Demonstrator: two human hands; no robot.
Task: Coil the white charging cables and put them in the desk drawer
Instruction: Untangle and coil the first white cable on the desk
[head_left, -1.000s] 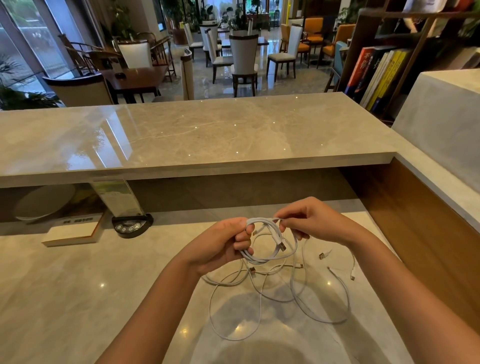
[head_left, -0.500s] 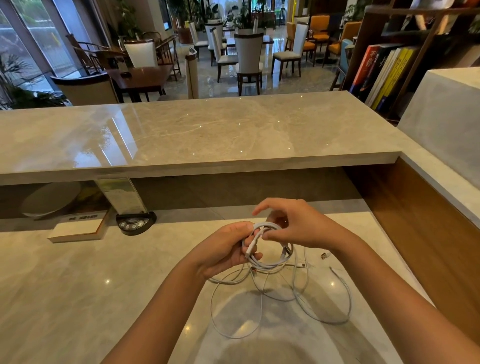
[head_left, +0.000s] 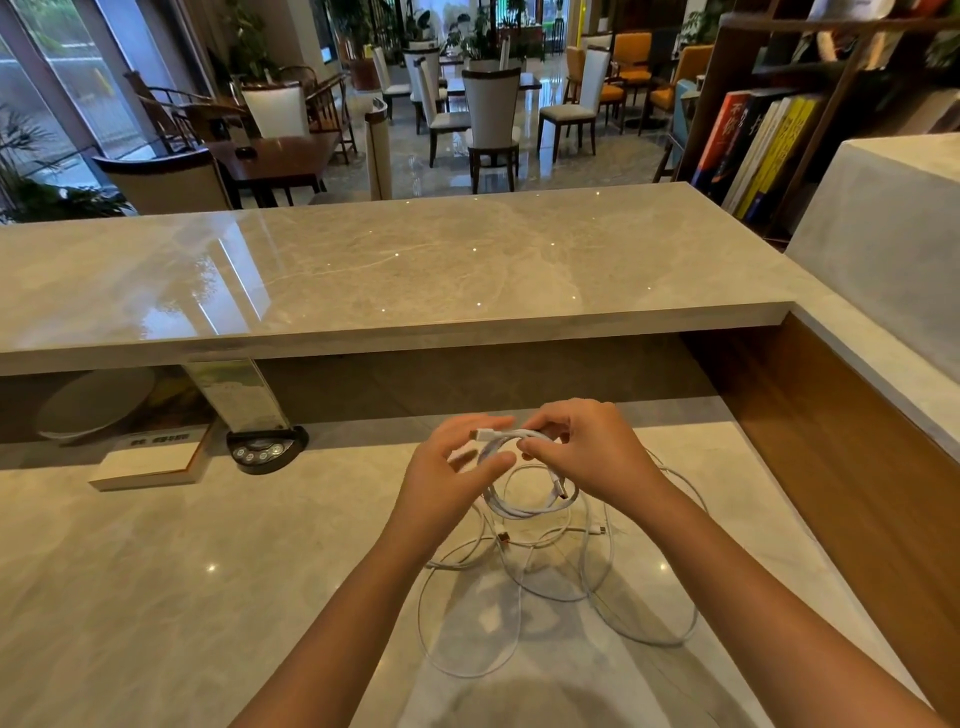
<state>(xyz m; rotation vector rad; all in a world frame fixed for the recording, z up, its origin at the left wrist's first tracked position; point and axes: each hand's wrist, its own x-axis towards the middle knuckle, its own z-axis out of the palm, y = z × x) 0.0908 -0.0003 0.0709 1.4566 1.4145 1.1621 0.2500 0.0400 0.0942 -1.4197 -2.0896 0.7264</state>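
Observation:
A small coil of white charging cable (head_left: 524, 506) hangs between both hands above the marble desk (head_left: 156, 597). My left hand (head_left: 449, 475) holds the coil's left side between thumb and fingers. My right hand (head_left: 587, 454) pinches the coil's top, where a white plug end pokes out to the left. Beneath the hands, more white cables (head_left: 550, 597) lie in loose tangled loops on the desk, with several plug ends showing. No drawer is in view.
A raised marble counter (head_left: 389, 270) runs across behind the desk. Under it at the left sit a white book (head_left: 148, 460) and a black round device with buttons (head_left: 265, 449). A wooden side panel (head_left: 857, 467) bounds the desk on the right.
The coil has grown tighter and rounder. My right hand moved over its top, and the plug end now sticks out leftward. My left hand's fingers have opened somewhat around the coil.

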